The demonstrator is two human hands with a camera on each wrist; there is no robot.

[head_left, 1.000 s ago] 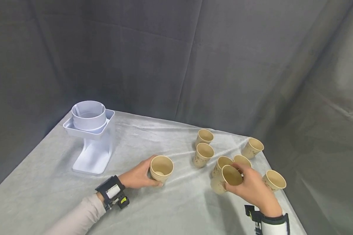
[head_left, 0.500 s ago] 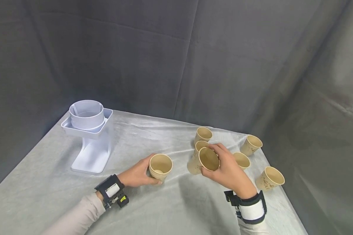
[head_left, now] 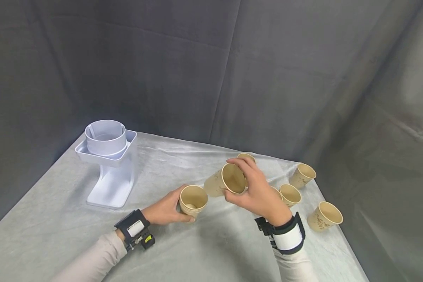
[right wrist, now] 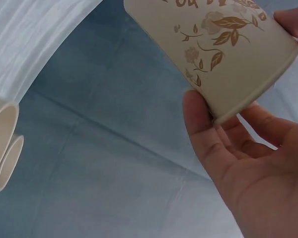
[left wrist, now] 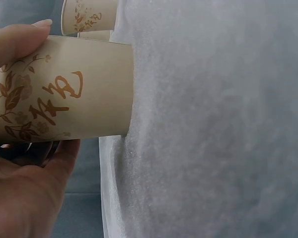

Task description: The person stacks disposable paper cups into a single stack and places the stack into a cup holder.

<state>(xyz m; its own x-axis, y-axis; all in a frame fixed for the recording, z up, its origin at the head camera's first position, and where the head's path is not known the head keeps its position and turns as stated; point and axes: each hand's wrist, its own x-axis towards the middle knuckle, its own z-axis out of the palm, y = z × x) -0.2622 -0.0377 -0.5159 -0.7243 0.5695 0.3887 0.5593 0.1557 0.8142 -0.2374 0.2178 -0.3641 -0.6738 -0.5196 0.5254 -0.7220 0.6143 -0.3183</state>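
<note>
My left hand [head_left: 165, 209] holds a stack of nested beige paper cups [head_left: 194, 213], upright on the table, mouths up. Its thumb and fingers lie around the sides; in the left wrist view the outer paper cup [left wrist: 89, 109] shows brown leaves and writing. To the right, my right hand [head_left: 259, 192] grips one paper cup [head_left: 214, 185] near its rim, between thumb and fingers. That cup is tilted in the air, its base towards the stack and its mouth turned to the right. The right wrist view shows the same cup [right wrist: 223, 64] with fingertips at its rim.
Single paper cups stand at the right: one near the table's right edge [head_left: 320, 221], one at the back right [head_left: 299, 178], one in the middle [head_left: 290, 192]. Others are partly hidden behind my right hand. A white stand [head_left: 111, 186] with a round holder [head_left: 105, 147] is at the left.
My right hand has carried its paper cup left from the group of cups to beside the stack, raising and tilting it. The left hand stays around the stack.
</note>
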